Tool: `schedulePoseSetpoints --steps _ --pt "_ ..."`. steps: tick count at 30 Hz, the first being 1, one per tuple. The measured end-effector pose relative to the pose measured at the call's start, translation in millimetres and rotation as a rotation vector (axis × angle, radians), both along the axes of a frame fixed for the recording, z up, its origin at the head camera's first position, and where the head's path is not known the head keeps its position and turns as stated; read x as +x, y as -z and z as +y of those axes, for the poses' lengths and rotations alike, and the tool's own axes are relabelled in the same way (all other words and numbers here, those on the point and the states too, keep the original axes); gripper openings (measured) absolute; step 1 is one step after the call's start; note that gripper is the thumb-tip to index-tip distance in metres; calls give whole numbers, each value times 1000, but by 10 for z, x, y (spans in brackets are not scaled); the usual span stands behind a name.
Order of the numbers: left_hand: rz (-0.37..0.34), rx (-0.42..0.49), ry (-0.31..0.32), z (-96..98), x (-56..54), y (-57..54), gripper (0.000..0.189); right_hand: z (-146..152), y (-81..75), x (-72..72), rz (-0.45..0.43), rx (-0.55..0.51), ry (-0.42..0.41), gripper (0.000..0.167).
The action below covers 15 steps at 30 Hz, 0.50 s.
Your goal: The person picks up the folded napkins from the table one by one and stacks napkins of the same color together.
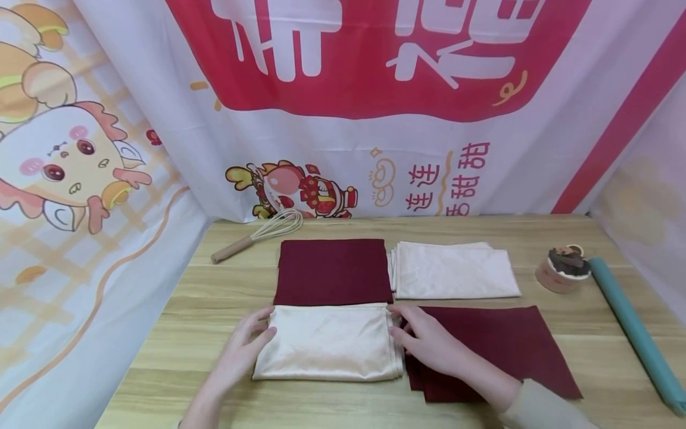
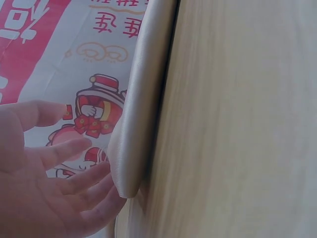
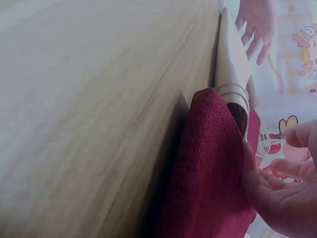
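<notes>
Lying position, cream cloth: folded cream cloth [image 1: 328,345] flat on the wood-grain table [image 1: 177,351], between left hand [image 1: 249,339] and right hand [image 1: 426,339].
Long axis, cream cloth: left to right across the table; the short ends face the hands, one long edge faces the person and the other a rear burgundy cloth [image 1: 334,271].
Right end, cream cloth: stacked layers, rounded folds showing in the right wrist view.
Left hand fingers: apart and slightly bent, at the left end of the cream cloth; firm contact cannot be told.
Right hand fingers: loosely bent, thumb and fingertips about the right end; no clear grip, exact contact cannot be told.
White cloth [image 1: 455,271]: folded, beside the rear burgundy cloth, long axis also left to right.
Side burgundy cloth [image 1: 514,345]: right of the cream cloth, partly covered by the right forearm [image 1: 482,372].
Whisk [image 1: 257,236]: rear left, wires pointing away and to the right.
Cake-like cup [image 1: 563,271]: rear right, beside a teal roll [image 1: 632,328].
Cut off: left forearm [image 1: 206,399] and pale sleeve [image 1: 543,408] at the lower frame edge; backdrop [image 1: 354,95] lettering at the top.
Hidden: underside of the cream cloth.
Hard to make out: cup topping.
</notes>
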State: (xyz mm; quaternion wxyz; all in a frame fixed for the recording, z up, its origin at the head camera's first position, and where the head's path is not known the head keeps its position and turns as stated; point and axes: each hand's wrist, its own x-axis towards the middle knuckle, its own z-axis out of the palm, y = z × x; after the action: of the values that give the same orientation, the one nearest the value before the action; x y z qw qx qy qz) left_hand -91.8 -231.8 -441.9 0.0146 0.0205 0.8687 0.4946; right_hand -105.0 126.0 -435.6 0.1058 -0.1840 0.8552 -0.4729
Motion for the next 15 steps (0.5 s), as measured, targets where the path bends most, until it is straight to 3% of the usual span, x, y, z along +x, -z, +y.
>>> schedulePoseSetpoints --steps 7,15 --pt "-20 -34 -4 6 -13 15 45 -31 34 -75 77 159 -23 40" --pt "-46 -85 -8 9 -24 25 41 -64 105 -114 85 253 -25 50"
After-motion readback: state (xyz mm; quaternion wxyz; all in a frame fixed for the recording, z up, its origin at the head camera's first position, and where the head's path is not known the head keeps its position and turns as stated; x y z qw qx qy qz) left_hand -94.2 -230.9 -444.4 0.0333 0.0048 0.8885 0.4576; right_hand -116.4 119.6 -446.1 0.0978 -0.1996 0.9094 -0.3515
